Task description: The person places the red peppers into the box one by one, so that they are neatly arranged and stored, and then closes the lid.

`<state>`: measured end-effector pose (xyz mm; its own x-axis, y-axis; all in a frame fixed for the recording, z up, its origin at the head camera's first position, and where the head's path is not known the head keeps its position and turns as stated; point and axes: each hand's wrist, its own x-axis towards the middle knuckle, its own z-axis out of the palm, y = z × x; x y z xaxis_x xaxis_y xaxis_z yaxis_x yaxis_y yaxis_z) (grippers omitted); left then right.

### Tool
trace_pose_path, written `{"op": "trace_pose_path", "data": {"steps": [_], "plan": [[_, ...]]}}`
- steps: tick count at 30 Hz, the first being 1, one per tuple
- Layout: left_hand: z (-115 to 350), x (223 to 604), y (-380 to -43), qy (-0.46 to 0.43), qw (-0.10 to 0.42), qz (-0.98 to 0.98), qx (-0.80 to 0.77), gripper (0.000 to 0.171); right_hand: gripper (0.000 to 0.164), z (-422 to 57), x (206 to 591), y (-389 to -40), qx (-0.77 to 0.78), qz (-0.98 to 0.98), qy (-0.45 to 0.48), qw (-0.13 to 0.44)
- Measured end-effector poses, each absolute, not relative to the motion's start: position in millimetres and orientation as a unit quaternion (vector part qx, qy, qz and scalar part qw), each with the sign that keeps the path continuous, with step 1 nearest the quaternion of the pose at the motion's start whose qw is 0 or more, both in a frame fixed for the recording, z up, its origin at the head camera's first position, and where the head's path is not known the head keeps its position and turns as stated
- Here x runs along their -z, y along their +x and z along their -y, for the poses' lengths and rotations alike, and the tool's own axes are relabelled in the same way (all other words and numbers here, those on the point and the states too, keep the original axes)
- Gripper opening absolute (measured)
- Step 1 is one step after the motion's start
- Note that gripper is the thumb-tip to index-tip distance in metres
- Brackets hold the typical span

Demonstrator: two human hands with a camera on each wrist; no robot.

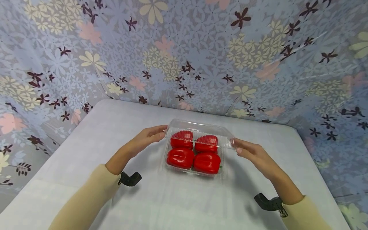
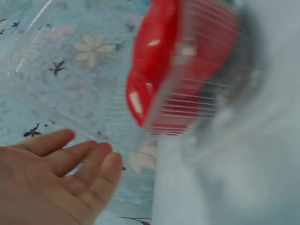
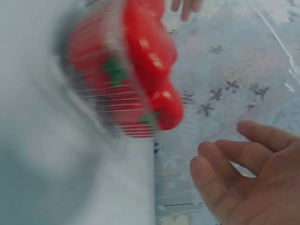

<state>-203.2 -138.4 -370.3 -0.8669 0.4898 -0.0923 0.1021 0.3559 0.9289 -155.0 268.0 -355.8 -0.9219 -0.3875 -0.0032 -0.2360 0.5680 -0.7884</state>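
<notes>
Several red bell peppers (image 1: 207, 162) sit in a clear plastic clamshell box (image 1: 165, 156) on the white-covered table. Its transparent lid (image 1: 198, 127) stands raised and tilted over the back peppers. At the lid's left end is my left hand (image 1: 146, 138), with fingertips at the edge. My right hand (image 1: 254, 155) is at the opposite end, its fingertips by the lid's corner. Both wrist views show fairly straight, relaxed fingers near the lid edge. Green stems (image 3: 115, 71) show through the ribbed box wall in the right wrist view.
A white cloth (image 1: 129, 204) covers the table. Floral wallpaper (image 1: 184, 57) rises behind its back edge and along the sides. Black wrist mounts (image 1: 129, 179) stick out from both cream sleeves (image 1: 89, 198).
</notes>
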Motion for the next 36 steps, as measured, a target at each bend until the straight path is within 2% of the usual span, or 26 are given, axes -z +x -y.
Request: {"op": "trace_pose_path", "data": {"steps": [5,17,36], "plan": [[143,384,-194,0.212,0.153,-0.797,-0.544,0.071,0.06,-265,368,-144,0.413,-0.891,-0.168,0.09],[146,399,-186,0.273,0.153,-0.774,-0.55,0.067,0.066,-267,385,-135,0.369,-0.904,-0.208,0.058],[148,418,-178,0.283,0.146,-0.783,-0.534,0.069,0.074,-265,404,-132,0.394,-0.893,-0.208,0.068]]}}
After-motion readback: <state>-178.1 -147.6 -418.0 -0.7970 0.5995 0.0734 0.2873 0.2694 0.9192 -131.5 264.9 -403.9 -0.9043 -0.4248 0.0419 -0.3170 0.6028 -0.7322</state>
